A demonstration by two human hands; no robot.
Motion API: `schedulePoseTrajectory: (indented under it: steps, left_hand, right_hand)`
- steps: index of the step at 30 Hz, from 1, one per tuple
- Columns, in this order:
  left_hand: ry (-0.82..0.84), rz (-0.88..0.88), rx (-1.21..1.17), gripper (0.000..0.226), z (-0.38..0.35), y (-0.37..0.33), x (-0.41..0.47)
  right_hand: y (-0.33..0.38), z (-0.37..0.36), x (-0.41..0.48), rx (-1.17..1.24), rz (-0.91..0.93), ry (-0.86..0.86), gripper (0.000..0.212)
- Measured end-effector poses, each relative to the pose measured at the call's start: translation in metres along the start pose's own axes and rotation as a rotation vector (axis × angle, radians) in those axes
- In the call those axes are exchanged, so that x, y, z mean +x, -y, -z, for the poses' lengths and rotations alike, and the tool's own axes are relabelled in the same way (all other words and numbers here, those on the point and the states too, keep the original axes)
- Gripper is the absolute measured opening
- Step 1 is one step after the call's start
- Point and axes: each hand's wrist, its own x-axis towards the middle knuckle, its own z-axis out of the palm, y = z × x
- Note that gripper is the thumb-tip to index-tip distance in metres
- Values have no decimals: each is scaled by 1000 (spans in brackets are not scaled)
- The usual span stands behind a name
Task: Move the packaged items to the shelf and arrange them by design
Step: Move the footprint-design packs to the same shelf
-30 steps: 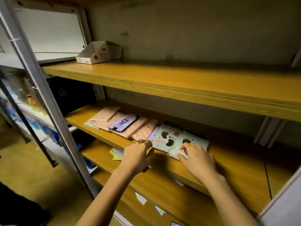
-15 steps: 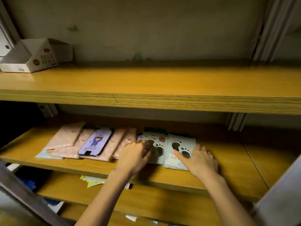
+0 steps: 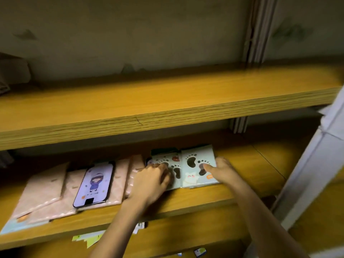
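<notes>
On the middle wooden shelf lie two pale green footprint-design packages side by side. My left hand rests with curled fingers on the left footprint package. My right hand presses flat on the right footprint package, gripping its right edge. To the left lie several pink packages, overlapping. A purple phone case with a cartoon girl lies on top of them.
An upper wooden shelf overhangs close above the packages. A white metal upright stands at the right. Paper scraps lie on the lower shelf. A cardboard box sits at the far left of the upper shelf.
The view has swung right and closer. Both hands slid further onto the footprint packages, and the two packages now lie squared up side by side.
</notes>
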Motion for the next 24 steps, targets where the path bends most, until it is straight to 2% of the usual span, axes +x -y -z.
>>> schedulePoseTrajectory:
  steps: [4,10,15,17,19,24]
  left_hand:
    - [32,-65,-24,33,-4,-9,5]
    - [39,-192,-61,33,-13,-43,13]
    - [44,-293,-69,34,-22,-77,12]
    - [45,-323,-75,34,-23,-92,10]
    - [45,-350,-63,33,-26,-110,8]
    - [28,-391,-93,28,-37,-156,-3]
  right_hand:
    - [-17,3,-27,266,-26,-20,45]
    - [-52,28,-66,363,-80,-160,44]
    - [-80,60,-107,519,-67,-103,13]
    - [-93,72,-119,543,-51,-89,9]
    - [-107,84,-130,547,-46,-85,12]
    - [-144,117,-156,486,-24,-32,32]
